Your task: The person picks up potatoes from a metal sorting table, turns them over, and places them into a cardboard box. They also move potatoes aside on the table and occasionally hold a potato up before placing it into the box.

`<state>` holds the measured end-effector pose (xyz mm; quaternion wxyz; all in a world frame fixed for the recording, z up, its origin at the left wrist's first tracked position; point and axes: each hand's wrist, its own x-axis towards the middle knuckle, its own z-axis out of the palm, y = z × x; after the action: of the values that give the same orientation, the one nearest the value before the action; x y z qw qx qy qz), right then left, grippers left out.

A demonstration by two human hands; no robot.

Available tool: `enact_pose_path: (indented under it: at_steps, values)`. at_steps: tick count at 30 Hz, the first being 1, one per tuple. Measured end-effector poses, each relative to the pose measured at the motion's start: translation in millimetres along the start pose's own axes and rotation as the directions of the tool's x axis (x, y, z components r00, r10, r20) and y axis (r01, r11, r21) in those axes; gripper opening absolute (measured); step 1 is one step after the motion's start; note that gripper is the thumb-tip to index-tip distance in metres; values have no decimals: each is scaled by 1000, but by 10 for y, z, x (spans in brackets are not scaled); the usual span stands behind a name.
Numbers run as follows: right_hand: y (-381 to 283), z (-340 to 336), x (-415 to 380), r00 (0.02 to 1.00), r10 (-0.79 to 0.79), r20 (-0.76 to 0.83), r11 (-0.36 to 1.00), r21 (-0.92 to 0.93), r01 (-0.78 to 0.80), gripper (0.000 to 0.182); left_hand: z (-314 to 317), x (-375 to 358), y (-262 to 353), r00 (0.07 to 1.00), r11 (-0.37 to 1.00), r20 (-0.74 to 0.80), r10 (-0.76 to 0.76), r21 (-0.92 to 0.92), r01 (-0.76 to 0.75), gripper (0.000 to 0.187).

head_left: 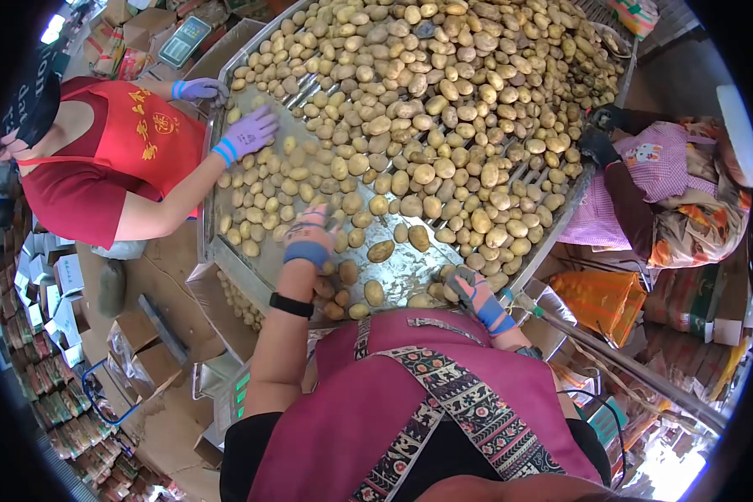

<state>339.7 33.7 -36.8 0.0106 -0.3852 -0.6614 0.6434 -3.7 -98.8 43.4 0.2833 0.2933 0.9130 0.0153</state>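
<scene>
My left hand (309, 237), in a pink glove with a blue cuff, reaches over the potatoes (379, 205) at the near left of a metal sorting table (406, 272). Its fingers are spread, slightly blurred, and no potato shows in its grasp. By the table's near right edge, my right hand (477, 299) wears a pink glove with grey fingers and a blue cuff. Its fingers extend loosely beside several potatoes, holding nothing that I can see. Two larger potatoes, a brown one (381, 251) and another (418, 238), lie on bare metal between my hands.
A large potato heap (460, 75) covers the far part of the table, over metal rollers (527, 171). A co-worker's purple-gloved hand (251, 132) touches potatoes at left; another person's dark gloves (598, 138) rest at the right edge. A metal pole (627, 360) runs past my right side.
</scene>
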Motion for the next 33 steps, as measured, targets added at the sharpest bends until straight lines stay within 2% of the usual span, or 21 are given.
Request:
enact_pose_path:
  at_steps: [1, 3, 4, 5, 6, 7, 9, 13, 15, 16, 17, 18, 19, 20, 22, 23, 25, 26, 27, 29, 33]
  values:
    - [-87, 6, 22, 999, -1, -49, 1000, 8, 1, 32, 52, 53, 75, 1000, 1000, 4, -6, -2, 6, 54]
    - [45, -6, 160, 999, -26, 22, 999, 37, 25, 34, 224, 191, 170, 977, 977, -31, 210, -16, -210, 59]
    - [8, 13, 178, 997, -6, 75, 963, 269, -14, 33, 314, 306, 190, 978, 978, -21, 208, -18, -208, 59]
    - [-114, 36, 175, 992, 3, 128, 873, 483, -65, 32, 401, 441, 207, 964, 956, 19, 267, 122, -267, 59]
    - [-461, 24, 80, 965, 122, 234, 753, 611, -243, 37, 456, 514, 236, 945, 910, 66, 321, 256, -327, 59]
    - [-641, 12, 27, 964, 128, 234, 753, 610, -247, 37, 406, 496, 310, 944, 910, 71, 322, 252, -329, 59]
    - [-827, -18, -12, 956, 25, 294, 766, 608, -207, 42, 213, 426, 467, 912, 755, 262, 315, 514, -408, 63]
    - [-620, -110, -48, 942, 82, 326, 651, 698, -298, 44, 237, 514, 372, 883, 697, 378, 278, 554, -456, 79]
    - [-495, -139, -63, 960, 49, 277, 705, 671, -230, 43, 105, 497, 339, 911, 848, 334, 241, 384, -365, 78]
    - [-437, -128, -80, 973, 20, 232, 755, 634, -166, 41, -73, 365, 445, 929, 921, 317, 191, 269, -281, 66]
    - [-433, -95, -90, 974, 24, 227, 745, 645, -168, 41, -154, 208, 549, 926, 916, 326, 191, 280, -287, 66]
    - [-457, -62, -99, 971, 77, 228, 558, 797, -232, 38, -165, 48, 607, 871, 945, 370, 322, -61, -323, 61]
    - [-462, -39, -98, 961, 127, 244, 339, 900, -274, 36, -133, -49, 632, 815, 866, 364, 451, -398, -302, 56]
    - [-342, -40, -67, 936, 155, 316, 222, 912, -344, 34, -33, -68, 629, 813, 870, 374, 447, -394, -296, 56]
    - [-572, -10, -100, 920, 126, 370, 117, 916, -384, 35, 191, -35, 596, 758, 683, 343, 555, -708, -180, 52]
    - [-736, 17, -120, 906, 86, 415, 20, 908, -418, 37, 215, -33, 595, 758, 685, 341, 556, -705, -186, 52]
    - [-734, 49, -157, 905, 178, 386, -38, 922, -385, 39, 278, -66, 561, 851, 860, 125, 510, -74, -505, 46]
    - [-494, 4, -162, 908, 116, 401, 51, 911, -409, 40, 404, -143, 471, 762, 780, 180, 622, -68, -621, 44]
    - [-365, -10, -182, 904, 57, 423, 142, 893, -426, 41, 566, -249, 389, 760, 780, 188, 622, -66, -622, 44]
    - [-538, -35, -215, 911, 61, 408, 95, 906, -413, 43, 871, -410, 230, 458, 422, 507, 730, 192, -886, 49]
    - [-326, -92, -179, 895, 4, 446, 9, 895, -447, 43, 1059, -434, 17, 463, 409, 377, 802, 219, -886, 58]
